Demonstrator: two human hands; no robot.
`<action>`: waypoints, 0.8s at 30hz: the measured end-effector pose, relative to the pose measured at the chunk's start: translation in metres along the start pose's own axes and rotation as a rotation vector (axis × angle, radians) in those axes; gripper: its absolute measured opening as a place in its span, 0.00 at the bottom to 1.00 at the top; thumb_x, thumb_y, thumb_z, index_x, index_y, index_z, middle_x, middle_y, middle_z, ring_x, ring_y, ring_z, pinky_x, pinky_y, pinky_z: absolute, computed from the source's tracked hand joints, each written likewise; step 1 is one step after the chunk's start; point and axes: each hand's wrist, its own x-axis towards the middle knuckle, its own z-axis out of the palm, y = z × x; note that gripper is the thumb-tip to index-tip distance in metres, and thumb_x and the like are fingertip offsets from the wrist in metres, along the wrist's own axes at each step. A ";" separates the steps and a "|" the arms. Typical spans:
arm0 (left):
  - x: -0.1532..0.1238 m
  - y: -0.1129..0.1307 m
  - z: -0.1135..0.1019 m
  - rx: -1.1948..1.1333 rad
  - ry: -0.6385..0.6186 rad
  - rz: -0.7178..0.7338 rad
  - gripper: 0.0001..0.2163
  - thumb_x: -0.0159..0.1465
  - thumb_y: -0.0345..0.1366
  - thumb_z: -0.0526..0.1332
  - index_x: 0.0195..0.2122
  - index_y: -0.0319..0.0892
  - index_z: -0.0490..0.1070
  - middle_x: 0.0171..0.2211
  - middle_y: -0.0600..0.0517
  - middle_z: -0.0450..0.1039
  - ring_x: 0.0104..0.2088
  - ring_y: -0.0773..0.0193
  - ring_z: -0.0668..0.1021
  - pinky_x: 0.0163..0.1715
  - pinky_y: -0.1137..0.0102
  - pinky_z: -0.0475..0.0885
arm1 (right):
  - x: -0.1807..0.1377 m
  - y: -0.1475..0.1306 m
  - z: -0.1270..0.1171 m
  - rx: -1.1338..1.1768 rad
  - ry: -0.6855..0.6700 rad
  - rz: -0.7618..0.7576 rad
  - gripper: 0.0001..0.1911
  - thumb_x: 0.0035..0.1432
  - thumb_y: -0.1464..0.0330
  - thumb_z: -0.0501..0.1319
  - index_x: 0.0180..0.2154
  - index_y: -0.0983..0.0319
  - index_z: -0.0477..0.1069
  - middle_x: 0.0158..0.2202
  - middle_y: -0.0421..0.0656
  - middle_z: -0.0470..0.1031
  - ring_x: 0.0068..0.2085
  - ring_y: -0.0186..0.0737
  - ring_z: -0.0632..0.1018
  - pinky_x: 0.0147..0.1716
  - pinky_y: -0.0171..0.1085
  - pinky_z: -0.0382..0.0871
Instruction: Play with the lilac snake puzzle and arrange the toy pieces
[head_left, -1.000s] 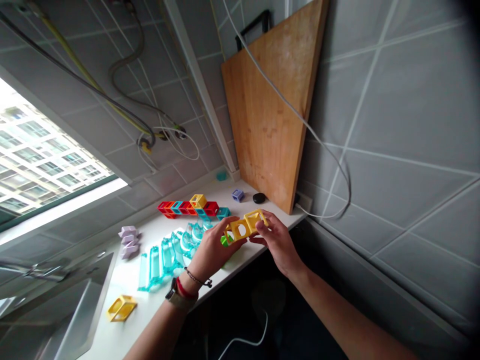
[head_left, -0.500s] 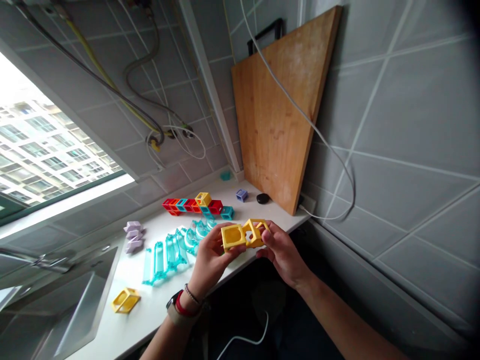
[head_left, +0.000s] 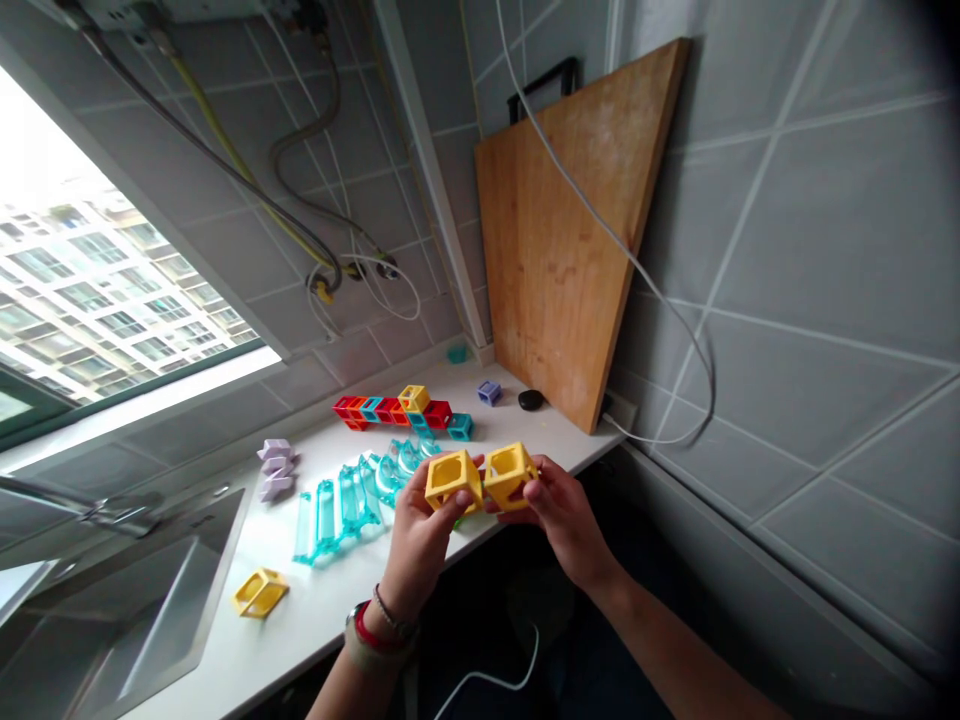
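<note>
Both hands hold two joined yellow cubes above the counter.

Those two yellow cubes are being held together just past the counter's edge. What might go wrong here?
1. The left yellow cube and right yellow cube are held only in fingertip grips by the left hand and right hand, off the counter edge. A slip could drop one to the dark floor.
2. The left hand is close to the clear teal pieces and could knock them.
3. The lone yellow frame piece lies near the sink and might get nudged in.
</note>
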 end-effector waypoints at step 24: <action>-0.019 -0.007 0.007 0.197 0.002 0.025 0.26 0.59 0.45 0.72 0.54 0.51 0.62 0.41 0.51 0.76 0.39 0.58 0.82 0.38 0.68 0.79 | -0.002 0.009 0.005 -0.116 -0.104 0.055 0.27 0.51 0.64 0.77 0.51 0.54 0.72 0.47 0.42 0.80 0.47 0.48 0.82 0.46 0.41 0.78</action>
